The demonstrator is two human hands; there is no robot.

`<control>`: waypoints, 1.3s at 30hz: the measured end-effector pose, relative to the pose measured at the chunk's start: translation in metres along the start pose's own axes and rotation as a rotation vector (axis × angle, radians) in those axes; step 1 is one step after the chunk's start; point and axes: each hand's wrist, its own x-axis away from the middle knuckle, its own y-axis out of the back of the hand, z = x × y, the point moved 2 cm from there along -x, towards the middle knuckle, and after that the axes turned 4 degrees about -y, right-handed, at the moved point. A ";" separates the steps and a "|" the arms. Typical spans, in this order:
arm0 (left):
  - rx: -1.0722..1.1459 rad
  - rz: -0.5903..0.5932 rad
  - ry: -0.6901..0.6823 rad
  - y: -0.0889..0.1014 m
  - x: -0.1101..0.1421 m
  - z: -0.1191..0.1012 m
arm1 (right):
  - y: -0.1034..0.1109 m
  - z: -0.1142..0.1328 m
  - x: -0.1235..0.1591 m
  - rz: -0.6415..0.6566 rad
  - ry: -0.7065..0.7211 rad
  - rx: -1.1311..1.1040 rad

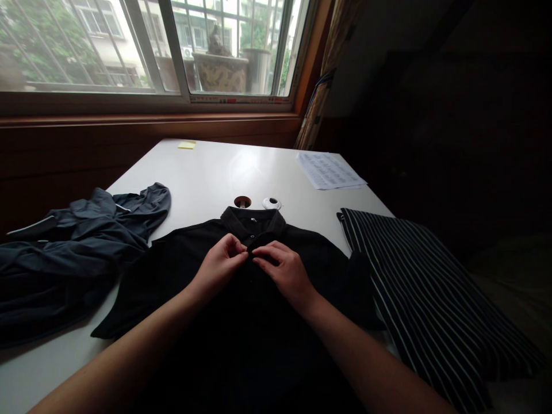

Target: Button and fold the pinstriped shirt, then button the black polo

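Observation:
A black polo shirt [302, 247] lies spread out front up on the white table, its collar towards the window and its short sleeves out to both sides. At the button placket, just below the collar, my left hand [219, 261] pinches the cloth between thumb and forefinger. Close beside it, my right hand [287, 273] has its thumb and forefinger on the placket edge, the fingertips nearly meeting. A small light button shows above the fingers. What lies right between the fingertips is too dark and small to make out.
Left of the shirt, a crumpled dark blue-grey garment [86, 241] lies on the table [207, 172]. A folded black-and-white striped garment [422, 276] is on the right. Printed papers [330, 169], a yellow sticky note [187, 145] and a cable hole [242, 202] with its loose cover [271, 203] are farther back.

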 end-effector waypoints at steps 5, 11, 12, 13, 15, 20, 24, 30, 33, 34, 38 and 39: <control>-0.032 0.004 -0.039 0.000 0.001 0.004 | 0.001 -0.003 -0.002 0.059 -0.005 -0.001; -0.133 0.028 -0.102 0.001 0.001 0.008 | 0.003 -0.005 -0.006 0.163 -0.008 0.020; -0.135 0.034 -0.108 0.001 0.001 0.008 | 0.004 -0.004 -0.006 0.168 -0.006 0.022; -0.134 0.041 -0.111 0.001 0.001 0.009 | 0.004 -0.004 -0.006 0.167 -0.004 0.022; -0.129 0.043 -0.107 0.002 0.001 0.009 | 0.004 -0.004 -0.006 0.156 -0.002 0.018; -0.121 0.023 -0.079 0.002 0.000 0.008 | 0.003 -0.005 -0.004 0.098 -0.009 -0.002; -0.138 0.013 -0.060 0.001 0.001 0.006 | 0.004 -0.005 -0.002 0.068 -0.036 -0.025; -0.183 -0.007 -0.081 -0.002 0.004 0.003 | 0.004 -0.004 -0.002 0.058 -0.054 0.018; -0.223 -0.008 -0.094 -0.005 0.006 0.003 | 0.003 -0.004 -0.003 0.053 -0.089 0.018; -0.238 -0.008 -0.099 -0.005 0.007 0.003 | 0.003 -0.004 -0.003 0.054 -0.097 0.017; -0.296 0.006 -0.138 -0.007 0.009 0.003 | 0.003 -0.004 -0.004 0.075 -0.127 0.039; -0.309 0.012 -0.149 -0.007 0.009 0.004 | 0.003 -0.004 -0.004 0.079 -0.136 0.048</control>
